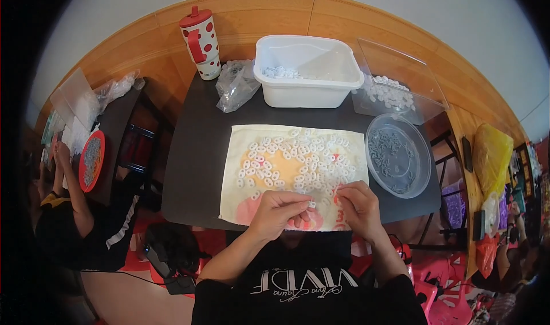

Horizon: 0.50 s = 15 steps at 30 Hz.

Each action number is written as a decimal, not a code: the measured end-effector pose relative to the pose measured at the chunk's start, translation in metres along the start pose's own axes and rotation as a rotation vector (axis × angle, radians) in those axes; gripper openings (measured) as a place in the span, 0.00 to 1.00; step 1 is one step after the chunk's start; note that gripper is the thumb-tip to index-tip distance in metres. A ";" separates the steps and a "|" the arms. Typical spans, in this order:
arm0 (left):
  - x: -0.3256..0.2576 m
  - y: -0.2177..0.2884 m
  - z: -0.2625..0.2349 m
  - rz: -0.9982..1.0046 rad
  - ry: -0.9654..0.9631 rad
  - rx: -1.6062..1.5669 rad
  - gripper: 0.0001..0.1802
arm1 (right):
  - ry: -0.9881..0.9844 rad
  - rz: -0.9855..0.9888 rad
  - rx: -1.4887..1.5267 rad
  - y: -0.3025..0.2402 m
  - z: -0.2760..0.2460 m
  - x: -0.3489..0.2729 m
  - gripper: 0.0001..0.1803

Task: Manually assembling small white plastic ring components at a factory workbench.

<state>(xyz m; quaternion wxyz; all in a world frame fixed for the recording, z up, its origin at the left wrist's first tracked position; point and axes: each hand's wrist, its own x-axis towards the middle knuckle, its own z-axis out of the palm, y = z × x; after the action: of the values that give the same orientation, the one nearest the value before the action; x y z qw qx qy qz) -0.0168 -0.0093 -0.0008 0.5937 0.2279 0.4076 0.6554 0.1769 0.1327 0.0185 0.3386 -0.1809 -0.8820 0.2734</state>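
Head view: left hand (279, 211) and right hand (358, 206) are both pinched shut on small white rings (295, 164) at the near edge of the cloth (240, 147), rest of the pile spread across it. Risk: cloth overhangs the table (195, 153) edge, so a wrist drag could roll rings off; a loose pinch could drop one into the lap.

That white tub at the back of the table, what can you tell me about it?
The tub is a white, rectangular plastic bin with rounded corners and a rolled rim, standing upright and open at the far edge of the dark table. It is almost empty: a small heap of white pieces lies in its left corner. A clear lid leans beside it.
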 end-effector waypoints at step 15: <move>-0.008 -0.007 -0.004 0.462 0.095 0.546 0.08 | -0.161 -0.089 -0.261 -0.019 0.013 -0.001 0.10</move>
<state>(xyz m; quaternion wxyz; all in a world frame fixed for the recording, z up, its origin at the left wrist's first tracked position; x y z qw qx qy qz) -0.0146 -0.0180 -0.0070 0.3276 0.4335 0.5324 0.6491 0.1658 0.1128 0.0216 0.2521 -0.1615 -0.9414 0.1550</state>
